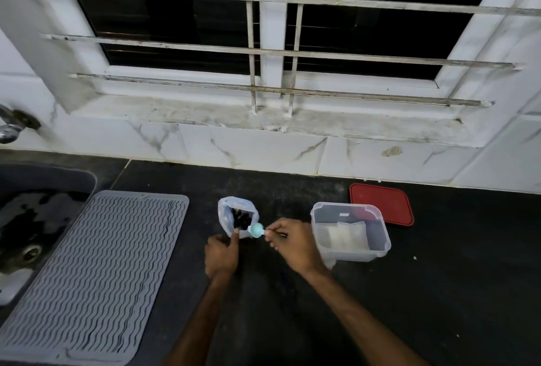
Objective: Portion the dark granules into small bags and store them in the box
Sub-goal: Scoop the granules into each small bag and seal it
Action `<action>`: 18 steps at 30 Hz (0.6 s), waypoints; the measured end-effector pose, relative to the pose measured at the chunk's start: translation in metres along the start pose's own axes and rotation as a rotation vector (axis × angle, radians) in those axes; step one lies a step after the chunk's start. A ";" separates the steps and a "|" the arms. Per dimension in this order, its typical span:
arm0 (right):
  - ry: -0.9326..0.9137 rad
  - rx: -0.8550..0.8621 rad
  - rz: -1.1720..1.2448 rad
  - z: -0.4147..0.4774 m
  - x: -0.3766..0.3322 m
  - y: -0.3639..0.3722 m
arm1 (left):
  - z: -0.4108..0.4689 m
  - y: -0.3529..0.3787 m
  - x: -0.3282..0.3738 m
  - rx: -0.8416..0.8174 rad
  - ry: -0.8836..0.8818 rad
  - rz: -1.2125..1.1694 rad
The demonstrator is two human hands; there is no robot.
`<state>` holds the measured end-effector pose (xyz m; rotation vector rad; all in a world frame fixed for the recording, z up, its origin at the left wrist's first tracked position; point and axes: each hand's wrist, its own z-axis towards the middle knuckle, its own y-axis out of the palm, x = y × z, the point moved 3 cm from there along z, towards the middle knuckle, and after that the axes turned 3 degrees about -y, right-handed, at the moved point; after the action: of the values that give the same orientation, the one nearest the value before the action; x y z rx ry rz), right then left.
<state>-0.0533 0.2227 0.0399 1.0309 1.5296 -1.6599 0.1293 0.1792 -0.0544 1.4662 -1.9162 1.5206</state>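
Left hand [221, 254] is pinching the near edge of the open plastic bag [237, 215] of dark granules [242, 217] on the black counter [292, 292]. Right hand [295, 241] is gripping a teal scoop [257, 230], fingers closed on its handle, at the bag's mouth. Clear box [351, 231] is sitting just right, red lid [380, 203] behind it.

We take this for a home kitchen, our dark stone counter [380, 292] under marble-look wall tiles [251, 149], a sink [35, 219] with tap [11, 125] at our left, a ribbed grey drying mat [96, 272] beside it, a barred window [272, 29] above.
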 end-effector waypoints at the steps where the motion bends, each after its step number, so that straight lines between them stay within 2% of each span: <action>1: -0.037 0.005 -0.103 0.009 -0.004 0.015 | 0.007 0.001 0.003 0.001 -0.020 0.035; 7: -0.028 -0.067 -0.519 0.059 0.000 0.061 | 0.031 0.009 0.023 -0.003 -0.076 0.127; 10: 0.006 -0.115 -0.673 0.075 0.010 0.068 | 0.043 0.008 0.028 0.000 -0.010 0.153; 14: 0.075 -0.111 -0.675 0.088 0.021 0.075 | 0.056 0.008 0.028 -0.012 0.126 0.058; 18: 0.134 -0.027 -0.527 0.092 0.022 0.079 | 0.058 0.008 0.029 -0.129 0.114 -0.206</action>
<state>-0.0068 0.1238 -0.0166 0.7750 2.0340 -1.9355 0.1296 0.1139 -0.0609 1.4385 -1.7063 1.3335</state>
